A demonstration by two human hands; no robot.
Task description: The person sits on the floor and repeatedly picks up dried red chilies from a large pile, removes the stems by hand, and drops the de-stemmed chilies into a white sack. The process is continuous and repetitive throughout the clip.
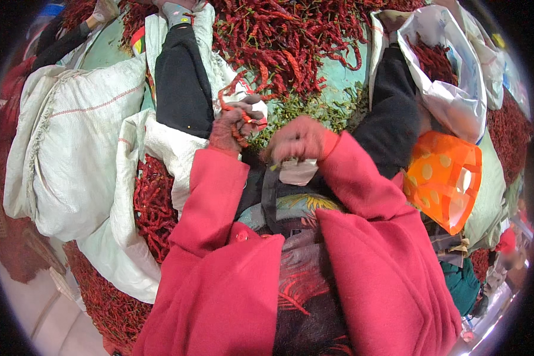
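My left hand [226,130] is curled around dried red chili peppers [225,103]; one bends up past the thumb side and another hangs below the fingers. To its right, my right hand [303,135] is blurred, with bent fingers pointing down. A small greenish bit [273,167] shows below those fingertips, and whether they grip it is unclear. Beyond both hands spreads a heap of dried red chili peppers [289,35]. Between the heap and my hands lies a scatter of green chili stems [309,111] on a pale green sheet [340,73].
An open white woven sack [124,178] of red chilies stands left, beside a bulging closed sack [84,155]. At right are a white plastic bag [465,100] with chilies inside and an orange dotted bag [440,169]. Another person's arm [64,44] reaches in at upper left.
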